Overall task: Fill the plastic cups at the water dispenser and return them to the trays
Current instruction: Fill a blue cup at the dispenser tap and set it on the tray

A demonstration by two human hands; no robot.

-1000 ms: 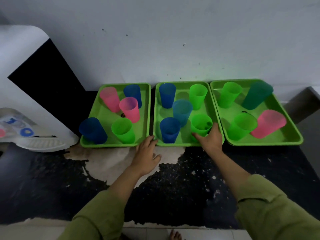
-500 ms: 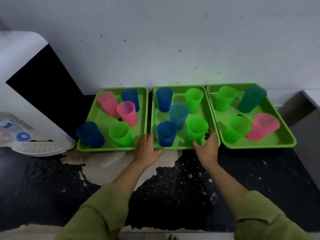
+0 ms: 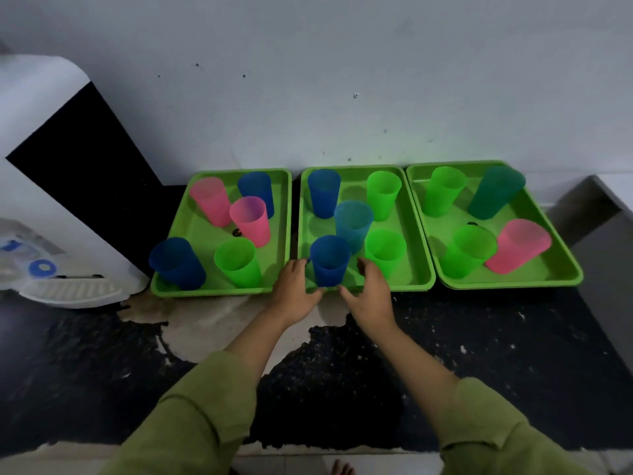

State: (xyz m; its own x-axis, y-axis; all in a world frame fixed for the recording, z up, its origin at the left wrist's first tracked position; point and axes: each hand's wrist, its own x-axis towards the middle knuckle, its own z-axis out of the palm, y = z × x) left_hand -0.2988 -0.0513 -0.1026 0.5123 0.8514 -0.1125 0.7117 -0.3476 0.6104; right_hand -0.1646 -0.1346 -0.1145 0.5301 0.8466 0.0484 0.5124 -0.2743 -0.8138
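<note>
Head view, one moment.

- Water dispenser (image 3: 51, 200): white body with a black side, far left. Two blue round marks (image 3: 42, 268) sit on its panel, above a white drip grille (image 3: 72, 291). Any lettering is too blurred to read.
- Left tray (image 3: 205, 291), green: far pink cup (image 3: 210, 200), far blue cup (image 3: 257, 190), middle pink cup (image 3: 251, 224), near-left blue cup (image 3: 178, 264), near green cup (image 3: 238, 262).
- Middle tray (image 3: 411, 287), green: far-left blue cup (image 3: 323, 192), far-right green cup (image 3: 383, 193), light blue centre cup (image 3: 354, 221), near dark blue cup (image 3: 330, 265), near-right green cup (image 3: 385, 250).
- Right tray (image 3: 513, 286), green: far-left green cup (image 3: 443, 190), teal cup (image 3: 496, 192), near bright green cup (image 3: 469, 250), near-right pink cup (image 3: 519, 245).
- The trays stand side by side against the pale wall (image 3: 342, 80) on a dark speckled counter (image 3: 479, 354). No cup shows a label.
- Left hand (image 3: 294, 289): at the middle tray's near rim, just left of the near dark blue cup. Its fingers are loosely bent and hold nothing plainly. Whether they touch the cup cannot be told.
- Right hand (image 3: 371, 296): just right of the same cup, fingers relaxed and spread, with a gap to the cup wall.
- Sleeves (image 3: 191, 423): olive green, on both arms.
</note>
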